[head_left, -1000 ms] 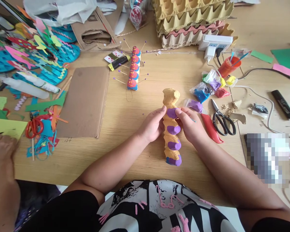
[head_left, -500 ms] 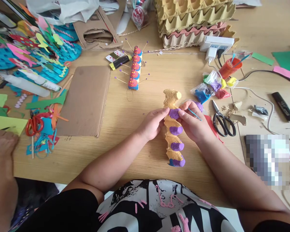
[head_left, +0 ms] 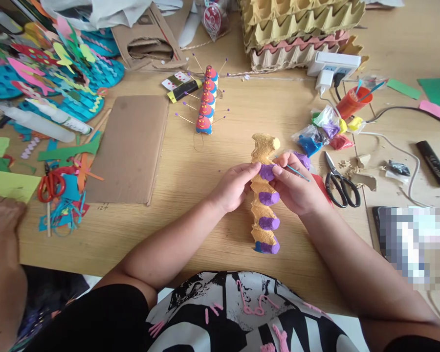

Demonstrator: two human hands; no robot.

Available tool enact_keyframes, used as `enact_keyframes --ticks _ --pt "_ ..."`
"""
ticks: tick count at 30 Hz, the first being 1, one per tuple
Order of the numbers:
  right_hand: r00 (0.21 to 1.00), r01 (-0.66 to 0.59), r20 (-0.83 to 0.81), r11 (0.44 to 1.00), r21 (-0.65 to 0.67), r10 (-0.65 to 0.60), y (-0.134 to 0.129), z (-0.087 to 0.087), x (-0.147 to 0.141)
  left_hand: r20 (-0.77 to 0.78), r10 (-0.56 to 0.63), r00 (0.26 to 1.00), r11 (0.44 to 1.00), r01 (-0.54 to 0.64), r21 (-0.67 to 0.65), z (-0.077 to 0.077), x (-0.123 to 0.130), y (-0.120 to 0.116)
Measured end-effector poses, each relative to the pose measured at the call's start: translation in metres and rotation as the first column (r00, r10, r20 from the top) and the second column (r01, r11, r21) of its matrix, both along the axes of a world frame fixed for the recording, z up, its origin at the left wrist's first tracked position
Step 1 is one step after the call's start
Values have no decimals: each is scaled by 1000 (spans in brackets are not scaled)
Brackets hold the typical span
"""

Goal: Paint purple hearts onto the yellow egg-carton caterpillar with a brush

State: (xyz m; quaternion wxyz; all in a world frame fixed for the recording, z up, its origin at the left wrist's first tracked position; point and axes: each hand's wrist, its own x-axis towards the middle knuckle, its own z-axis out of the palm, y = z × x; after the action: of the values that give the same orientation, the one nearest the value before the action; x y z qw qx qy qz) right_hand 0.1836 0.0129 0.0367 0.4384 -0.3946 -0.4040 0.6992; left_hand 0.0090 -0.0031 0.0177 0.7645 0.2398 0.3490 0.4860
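A yellow egg-carton strip stands lengthwise before me, with purple clay on several of its bumps and a blue patch at its near end. My left hand grips the strip's left side, thumb by the second bump from the far end. On the right, my right hand presses thumb and fingers at that bump's purple clay. A thin blue stick is held between the right hand's fingers. The far bump is bare yellow.
A red and blue caterpillar figure stands farther back. Cardboard lies left, black scissors right. Clay bags and a red cup sit beyond. Another person's hand rests at the left edge.
The whole view has shifted slightly. Both hands keep their hold on the strip, with hardly any change in the fingers.
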Motion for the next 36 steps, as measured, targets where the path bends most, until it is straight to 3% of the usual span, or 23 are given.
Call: enact_keyframes --ticks 16,27,32,36 --pt "999 -19 -29 1000 7 19 2 -2 3 3 12 1000 1000 -12 4 -3 0 -1" --pt "959 47 258 967 252 -114 0 3 3 6 22 1000 1000 -22 21 2 2 1" --pt "954 40 273 954 297 -125 -1 5 2 24 20 1000 998 -21 57 3 2 0" --pt "948 40 290 954 296 -130 -3 1 6 11 53 999 999 -53 10 1 2 0"
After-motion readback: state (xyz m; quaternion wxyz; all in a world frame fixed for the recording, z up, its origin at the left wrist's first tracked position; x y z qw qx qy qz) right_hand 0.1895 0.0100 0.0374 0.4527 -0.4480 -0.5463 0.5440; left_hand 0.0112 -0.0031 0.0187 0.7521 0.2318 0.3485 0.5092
